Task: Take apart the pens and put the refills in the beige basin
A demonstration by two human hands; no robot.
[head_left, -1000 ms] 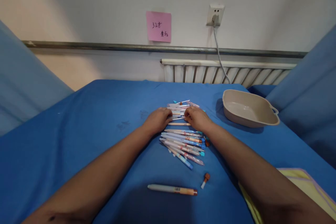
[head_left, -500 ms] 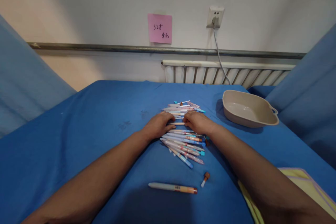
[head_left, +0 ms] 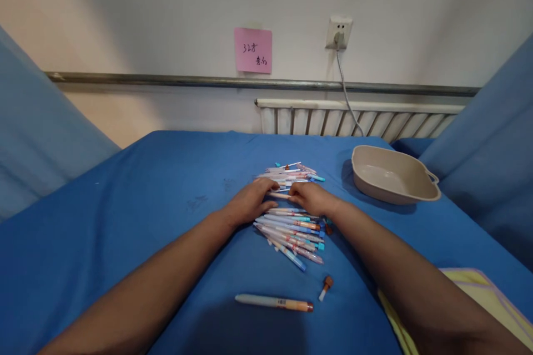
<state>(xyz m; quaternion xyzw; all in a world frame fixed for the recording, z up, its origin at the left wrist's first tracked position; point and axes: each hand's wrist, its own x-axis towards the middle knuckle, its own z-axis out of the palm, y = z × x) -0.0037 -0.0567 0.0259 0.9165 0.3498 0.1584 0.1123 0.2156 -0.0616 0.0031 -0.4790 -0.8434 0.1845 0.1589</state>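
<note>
A pale pen [head_left: 280,196] lies level between my two hands in the middle of the blue-covered table. My right hand [head_left: 310,198] pinches its right end, with the fingertips curled down. Around the left end is my left hand [head_left: 250,199], thumb and fingers apart; its fingertips reach pens behind. Nearer to me, several pens [head_left: 291,230] with blue, pink and orange barrels lie side by side in a loose row. More pens [head_left: 287,175] are spread just beyond my hands. One grey-and-orange pen [head_left: 273,303] lies alone at the front, beside a small brown-capped piece [head_left: 326,288].
A beige plastic basin [head_left: 393,175] stands at the right. A yellow cloth [head_left: 478,294] lies under my right forearm. Beyond the table are a radiator [head_left: 316,116], a metal rail [head_left: 187,80] and a plugged-in cable [head_left: 344,86]. Blue curtains [head_left: 37,122] hang at both sides.
The pale pen has tilted slightly, its left end higher than before. My left thumb and fingers have spread wider around that end. The view has shifted slightly.
</note>
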